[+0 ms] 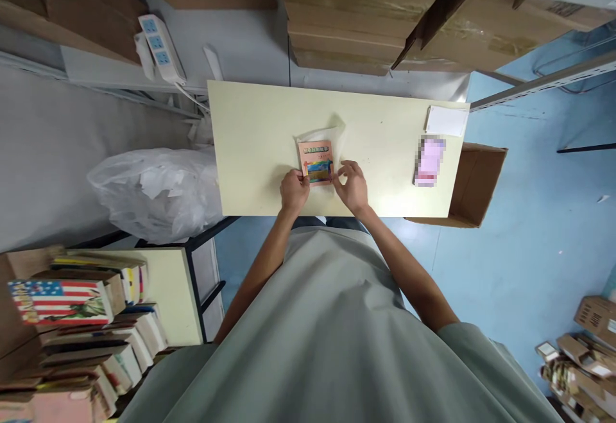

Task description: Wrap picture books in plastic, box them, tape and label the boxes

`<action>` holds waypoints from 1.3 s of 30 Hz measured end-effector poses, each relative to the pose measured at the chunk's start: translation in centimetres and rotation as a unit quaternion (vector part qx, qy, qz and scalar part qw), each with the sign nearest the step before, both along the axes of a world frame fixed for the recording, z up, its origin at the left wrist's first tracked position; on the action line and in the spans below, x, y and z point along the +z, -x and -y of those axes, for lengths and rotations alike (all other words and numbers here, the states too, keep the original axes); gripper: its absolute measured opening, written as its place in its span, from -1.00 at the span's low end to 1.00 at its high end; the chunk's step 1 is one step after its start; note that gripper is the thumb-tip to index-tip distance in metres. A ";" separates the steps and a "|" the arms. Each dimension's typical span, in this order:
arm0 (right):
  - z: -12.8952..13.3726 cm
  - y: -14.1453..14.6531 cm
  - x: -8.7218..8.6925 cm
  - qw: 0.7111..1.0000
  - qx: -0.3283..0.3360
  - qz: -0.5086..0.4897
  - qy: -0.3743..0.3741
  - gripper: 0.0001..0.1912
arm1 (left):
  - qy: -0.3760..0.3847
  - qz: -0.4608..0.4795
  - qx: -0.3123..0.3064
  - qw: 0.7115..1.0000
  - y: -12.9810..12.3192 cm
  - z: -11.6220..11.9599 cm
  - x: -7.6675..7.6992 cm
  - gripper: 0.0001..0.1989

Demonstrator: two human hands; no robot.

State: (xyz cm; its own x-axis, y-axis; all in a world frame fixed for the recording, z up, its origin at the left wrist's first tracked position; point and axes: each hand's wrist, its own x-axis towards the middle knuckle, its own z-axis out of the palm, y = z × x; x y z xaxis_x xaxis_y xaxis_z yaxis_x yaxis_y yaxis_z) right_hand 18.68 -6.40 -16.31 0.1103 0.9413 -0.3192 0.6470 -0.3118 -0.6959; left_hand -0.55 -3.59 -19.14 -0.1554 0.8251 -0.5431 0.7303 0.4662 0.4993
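Observation:
A small book with a pink-orange cover and a colourful picture lies on the pale table, near its front edge. Clear plastic film, which looks like a bag, shows around the top and right side of the book. My left hand grips the book's lower left corner, thumb on the cover. At the lower right edge is my right hand, its fingers curled and seemingly pinching the plastic; the exact contact is too small to make out.
A pixelated pink item and white papers lie at the table's right end. Beside it stands an open cardboard box. On the left are a plastic bag, a power strip and stacked books. Cardboard boxes line the back.

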 end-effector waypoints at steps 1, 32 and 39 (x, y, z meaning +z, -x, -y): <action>-0.1 1.0 -0.2 1.000 0.019 0.000 -0.001 -0.84 | -0.002 0.005 0.003 1.000 0.0 0.1 0.1 -0.96; -2.2 2.9 -3.0 0.993 -0.064 -0.042 0.088 -0.75 | -0.064 0.012 0.079 0.995 -1.6 0.2 0.6 -0.82; -1.9 1.5 -3.0 0.993 -0.105 -0.030 0.046 -0.74 | -0.057 0.047 0.098 0.992 -1.4 0.2 -0.6 -0.87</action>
State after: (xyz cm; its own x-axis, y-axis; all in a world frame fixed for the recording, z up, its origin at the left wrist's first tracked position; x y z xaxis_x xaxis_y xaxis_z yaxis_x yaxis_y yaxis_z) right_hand 17.16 -4.53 -19.28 0.2800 0.8660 -0.4143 0.5186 -0.4996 -0.6938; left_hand 0.82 -3.76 -19.73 -0.2730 0.8407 -0.4676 0.5785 0.5318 0.6184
